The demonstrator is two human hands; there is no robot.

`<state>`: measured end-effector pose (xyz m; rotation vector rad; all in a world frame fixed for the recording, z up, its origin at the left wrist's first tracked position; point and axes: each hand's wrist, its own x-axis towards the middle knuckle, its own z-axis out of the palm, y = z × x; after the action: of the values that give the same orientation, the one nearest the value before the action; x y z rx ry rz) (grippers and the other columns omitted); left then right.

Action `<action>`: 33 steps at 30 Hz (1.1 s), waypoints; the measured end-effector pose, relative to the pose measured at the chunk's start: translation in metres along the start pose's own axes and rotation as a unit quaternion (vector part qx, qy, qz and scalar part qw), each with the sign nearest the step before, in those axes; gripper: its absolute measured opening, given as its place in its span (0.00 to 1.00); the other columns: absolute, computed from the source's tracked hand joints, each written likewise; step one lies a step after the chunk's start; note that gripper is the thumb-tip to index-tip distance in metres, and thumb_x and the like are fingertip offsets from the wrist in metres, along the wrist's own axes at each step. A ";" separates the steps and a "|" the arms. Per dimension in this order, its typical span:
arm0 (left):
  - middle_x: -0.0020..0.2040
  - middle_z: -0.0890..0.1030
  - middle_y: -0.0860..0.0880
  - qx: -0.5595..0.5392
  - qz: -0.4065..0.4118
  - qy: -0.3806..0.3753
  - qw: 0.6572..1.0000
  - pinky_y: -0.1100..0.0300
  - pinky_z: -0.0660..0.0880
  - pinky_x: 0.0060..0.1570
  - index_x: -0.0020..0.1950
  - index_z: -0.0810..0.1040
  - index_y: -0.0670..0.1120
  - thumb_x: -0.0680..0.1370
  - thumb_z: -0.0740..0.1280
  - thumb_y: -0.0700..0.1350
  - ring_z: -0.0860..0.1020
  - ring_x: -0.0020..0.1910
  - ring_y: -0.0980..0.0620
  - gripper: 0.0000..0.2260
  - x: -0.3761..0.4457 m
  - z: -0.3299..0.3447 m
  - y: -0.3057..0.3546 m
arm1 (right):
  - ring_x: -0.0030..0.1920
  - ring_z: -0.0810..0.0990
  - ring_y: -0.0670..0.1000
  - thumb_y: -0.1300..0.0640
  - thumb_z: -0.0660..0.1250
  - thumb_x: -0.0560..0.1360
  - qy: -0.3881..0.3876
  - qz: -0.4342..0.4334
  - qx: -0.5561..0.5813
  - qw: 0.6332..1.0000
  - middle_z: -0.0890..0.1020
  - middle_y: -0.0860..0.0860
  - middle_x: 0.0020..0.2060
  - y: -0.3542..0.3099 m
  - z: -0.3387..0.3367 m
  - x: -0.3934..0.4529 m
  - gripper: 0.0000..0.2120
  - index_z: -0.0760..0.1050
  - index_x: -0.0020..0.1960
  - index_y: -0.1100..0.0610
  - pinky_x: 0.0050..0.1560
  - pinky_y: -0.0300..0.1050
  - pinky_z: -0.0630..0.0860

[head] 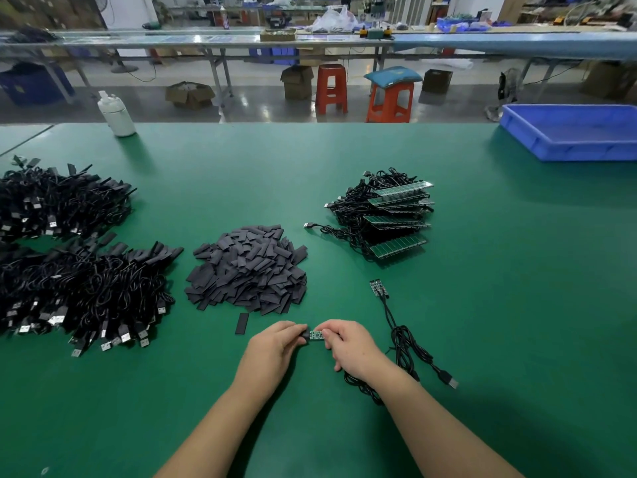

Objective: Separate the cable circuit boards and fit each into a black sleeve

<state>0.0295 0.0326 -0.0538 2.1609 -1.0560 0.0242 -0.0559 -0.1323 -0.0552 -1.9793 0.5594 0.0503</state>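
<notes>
My left hand (275, 346) pinches a black sleeve (304, 335) at its right fingertips. My right hand (348, 343) pinches a small green circuit board (316, 335), whose left end meets the sleeve's mouth. The board's black cable (362, 388) runs out from under my right wrist. A single loose sleeve (242, 323) lies just left of my left hand. A heap of black sleeves (248, 269) sits beyond my hands. A second separated board (378, 288) with its cable and USB plug (450, 380) lies to the right.
A stack of joined green board panels with cables (389, 215) lies at the centre right. Two piles of sleeved cables (79, 288) fill the left side. A white bottle (117, 113) stands at the far left edge and a blue tray (572, 132) at the far right.
</notes>
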 end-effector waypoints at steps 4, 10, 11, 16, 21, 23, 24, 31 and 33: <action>0.50 0.84 0.54 0.018 0.009 -0.004 1.000 0.64 0.76 0.50 0.56 0.85 0.47 0.76 0.73 0.44 0.80 0.46 0.56 0.09 0.005 -0.005 0.000 | 0.26 0.76 0.45 0.54 0.59 0.83 0.002 -0.001 -0.003 1.000 0.78 0.45 0.36 0.001 -0.001 -0.001 0.11 0.79 0.54 0.44 0.40 0.47 0.82; 0.52 0.85 0.52 0.007 -0.007 -0.021 1.000 0.60 0.76 0.55 0.58 0.84 0.47 0.77 0.72 0.46 0.81 0.49 0.55 0.11 0.007 -0.010 0.001 | 0.27 0.77 0.44 0.53 0.58 0.83 -0.002 -0.006 -0.016 1.000 0.79 0.45 0.37 0.000 -0.002 -0.001 0.11 0.78 0.55 0.44 0.35 0.39 0.77; 0.52 0.85 0.52 0.006 -0.009 -0.023 1.000 0.60 0.76 0.55 0.58 0.84 0.46 0.77 0.72 0.46 0.81 0.50 0.54 0.11 0.007 -0.010 0.002 | 0.27 0.77 0.44 0.53 0.58 0.83 -0.003 -0.006 -0.015 1.000 0.79 0.45 0.37 0.000 -0.001 -0.002 0.11 0.78 0.54 0.44 0.35 0.39 0.76; 0.49 0.85 0.50 0.049 0.049 -0.036 0.997 0.59 0.78 0.50 0.55 0.85 0.44 0.75 0.73 0.41 0.82 0.47 0.50 0.09 0.009 -0.015 0.011 | 0.26 0.76 0.44 0.54 0.58 0.83 -0.002 -0.004 -0.005 1.000 0.79 0.46 0.37 0.000 -0.001 -0.001 0.11 0.78 0.52 0.43 0.34 0.39 0.75; 0.46 0.85 0.49 0.094 0.087 -0.042 0.991 0.60 0.78 0.42 0.53 0.85 0.44 0.74 0.74 0.40 0.82 0.42 0.48 0.08 0.011 -0.017 0.016 | 0.27 0.76 0.45 0.54 0.58 0.83 -0.006 -0.004 0.012 1.000 0.79 0.46 0.36 0.001 -0.002 -0.001 0.11 0.78 0.51 0.42 0.38 0.43 0.79; 0.47 0.84 0.49 0.084 0.071 -0.046 0.993 0.58 0.78 0.44 0.54 0.84 0.45 0.76 0.72 0.42 0.82 0.44 0.47 0.08 0.011 -0.015 0.015 | 0.27 0.76 0.46 0.54 0.58 0.83 -0.007 -0.003 0.022 1.000 0.79 0.45 0.36 0.001 -0.002 -0.001 0.11 0.78 0.51 0.42 0.39 0.45 0.80; 0.47 0.84 0.49 0.083 0.066 -0.049 0.993 0.57 0.78 0.45 0.54 0.84 0.45 0.77 0.71 0.42 0.82 0.44 0.47 0.07 0.011 -0.015 0.014 | 0.27 0.76 0.46 0.55 0.58 0.83 -0.009 -0.002 0.028 1.000 0.79 0.45 0.36 0.001 -0.002 -0.001 0.11 0.78 0.52 0.42 0.40 0.46 0.80; 0.51 0.83 0.52 0.132 0.025 -0.104 0.986 0.56 0.75 0.46 0.58 0.81 0.51 0.81 0.65 0.50 0.80 0.49 0.49 0.09 0.013 -0.012 0.011 | 0.27 0.74 0.44 0.57 0.58 0.83 -0.027 -0.006 0.052 0.998 0.79 0.44 0.36 -0.002 -0.003 -0.003 0.14 0.79 0.57 0.44 0.38 0.42 0.80; 0.49 0.82 0.49 0.114 0.002 -0.108 0.988 0.56 0.73 0.48 0.58 0.81 0.49 0.81 0.64 0.50 0.79 0.48 0.47 0.10 0.013 -0.010 0.012 | 0.29 0.72 0.45 0.59 0.58 0.83 -0.029 -0.007 0.072 0.997 0.79 0.45 0.37 -0.003 -0.002 -0.003 0.15 0.77 0.63 0.47 0.37 0.43 0.80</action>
<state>0.0329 0.0249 -0.0348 2.4085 -1.2320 -0.0939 -0.0575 -0.1323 -0.0508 -1.8360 0.4979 0.0571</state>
